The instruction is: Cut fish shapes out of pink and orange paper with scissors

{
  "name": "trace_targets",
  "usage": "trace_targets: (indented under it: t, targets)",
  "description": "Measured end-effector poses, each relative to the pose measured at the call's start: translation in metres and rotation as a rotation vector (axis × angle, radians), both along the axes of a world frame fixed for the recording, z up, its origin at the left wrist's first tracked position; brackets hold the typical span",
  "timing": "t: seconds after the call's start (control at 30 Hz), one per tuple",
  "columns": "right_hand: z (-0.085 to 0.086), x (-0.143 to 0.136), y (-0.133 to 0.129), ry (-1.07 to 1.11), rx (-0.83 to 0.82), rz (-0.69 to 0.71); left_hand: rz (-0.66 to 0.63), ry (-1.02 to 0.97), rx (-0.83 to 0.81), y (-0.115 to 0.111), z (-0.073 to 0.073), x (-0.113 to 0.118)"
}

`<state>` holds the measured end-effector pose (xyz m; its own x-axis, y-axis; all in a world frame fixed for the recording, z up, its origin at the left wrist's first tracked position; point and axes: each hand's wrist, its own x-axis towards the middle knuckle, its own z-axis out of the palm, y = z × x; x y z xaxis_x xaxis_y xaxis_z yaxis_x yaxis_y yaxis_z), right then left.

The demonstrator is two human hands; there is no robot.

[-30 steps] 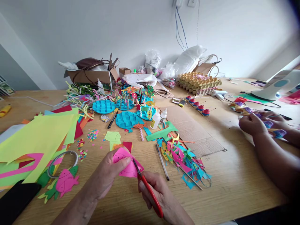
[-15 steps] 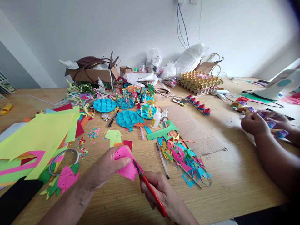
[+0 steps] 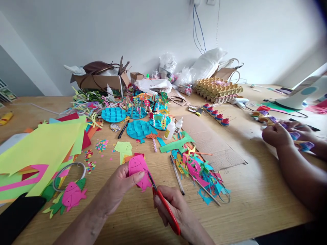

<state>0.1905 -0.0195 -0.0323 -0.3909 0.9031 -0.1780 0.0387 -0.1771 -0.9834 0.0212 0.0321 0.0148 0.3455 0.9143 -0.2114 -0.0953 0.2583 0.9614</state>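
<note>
Between thumb and fingers, my left hand [image 3: 125,183] pinches a piece of pink paper [image 3: 139,166] with a fish drawn on it. My right hand [image 3: 171,204] is closed round the red handles of a pair of scissors [image 3: 165,210]. The blades point up and left, with their tips at the paper's right edge. To the left lies a cut-out pink fish [image 3: 73,195] on top of green and yellow ones. A light green sheet with a drawn fish [image 3: 123,148] rests beyond my left hand.
Coloured paper sheets [image 3: 43,146] are stacked at left beside a roll of tape [image 3: 83,170]. Paper scraps [image 3: 201,173] and a pen [image 3: 177,175] lie at right. Glue bottles [image 3: 169,129] stand by blue discs [image 3: 140,129]. Another person's hand [image 3: 278,134] works at far right.
The pink paper has turned and shifted slightly right in my left hand, and a strip along its right side no longer shows. The scissors have moved a little with my right hand.
</note>
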Motion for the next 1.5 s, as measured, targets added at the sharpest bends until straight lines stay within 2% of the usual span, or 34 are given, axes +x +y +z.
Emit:
trace_targets:
  t: [0.17, 0.7, 0.93, 1.13, 1.37, 1.5]
  targets:
    - [0.002, -0.004, 0.001, 0.035, -0.029, 0.005, 0.091, -0.010, 0.018, -0.005, 0.001, 0.005]
    - [0.005, -0.001, 0.000, -0.006, 0.053, 0.007, 0.032, -0.050, -0.016, -0.004, 0.004, 0.005]
    - [0.001, 0.001, 0.000, -0.081, 0.111, 0.002, 0.014, 0.015, -0.012, -0.003, -0.001, 0.003]
    - [0.002, -0.001, 0.000, -0.087, 0.102, -0.001, 0.031, 0.093, 0.058, -0.002, -0.005, 0.000]
    - [0.002, -0.002, -0.001, -0.090, 0.056, -0.002, -0.035, 0.159, 0.074, -0.001, -0.004, 0.000]
    - [0.003, -0.001, -0.001, -0.085, 0.087, 0.002, -0.047, 0.177, 0.082, -0.001, -0.001, 0.000]
